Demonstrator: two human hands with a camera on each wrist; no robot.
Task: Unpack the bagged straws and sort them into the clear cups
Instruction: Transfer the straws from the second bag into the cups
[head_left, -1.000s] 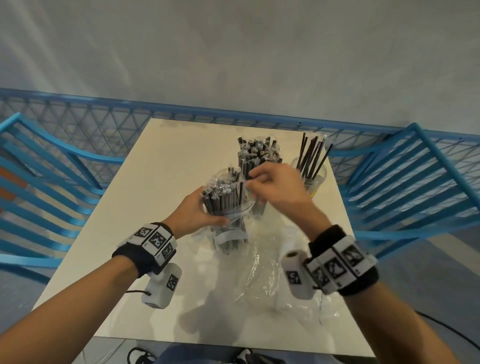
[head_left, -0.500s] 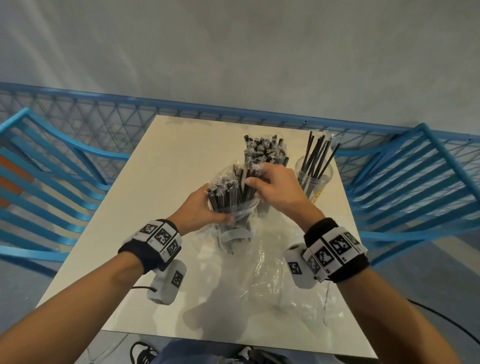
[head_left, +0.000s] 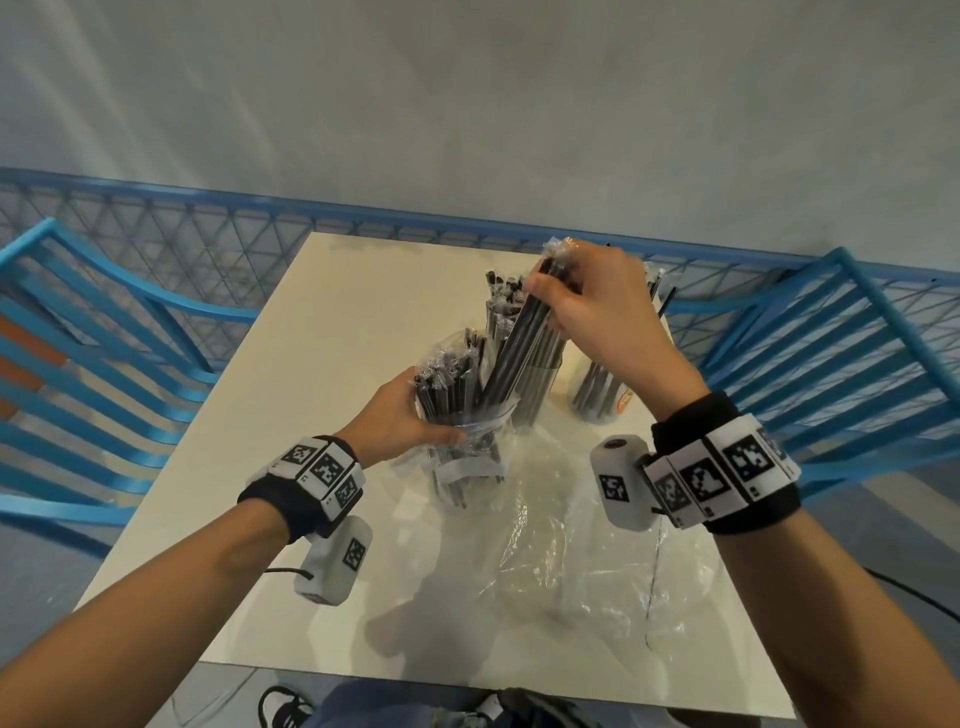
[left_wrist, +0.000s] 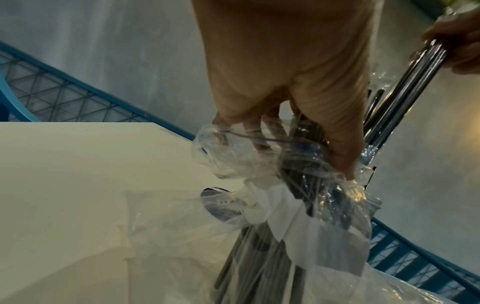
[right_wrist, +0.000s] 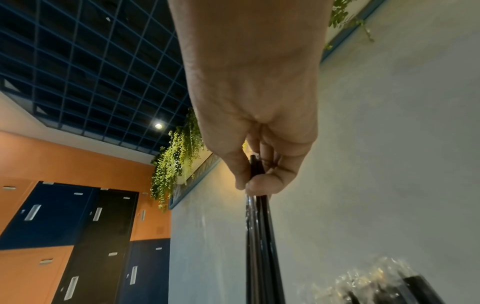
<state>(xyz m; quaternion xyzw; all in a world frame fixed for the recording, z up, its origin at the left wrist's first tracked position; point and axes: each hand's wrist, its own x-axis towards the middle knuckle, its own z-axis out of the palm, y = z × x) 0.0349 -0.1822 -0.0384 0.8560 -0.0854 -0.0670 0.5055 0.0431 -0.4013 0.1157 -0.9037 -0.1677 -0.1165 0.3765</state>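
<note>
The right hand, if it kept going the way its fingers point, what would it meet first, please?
Probably the middle cup of wrapped straws just beyond the right hand, which pinches a few straws; depth is unclear.

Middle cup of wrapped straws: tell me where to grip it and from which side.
Grip the middle cup low around its clear wall, coming from its far side. Wrapped straws stand high above its rim, the bagged straws and left hand crowd its near left, and the right-hand cup stands close on the right.
</note>
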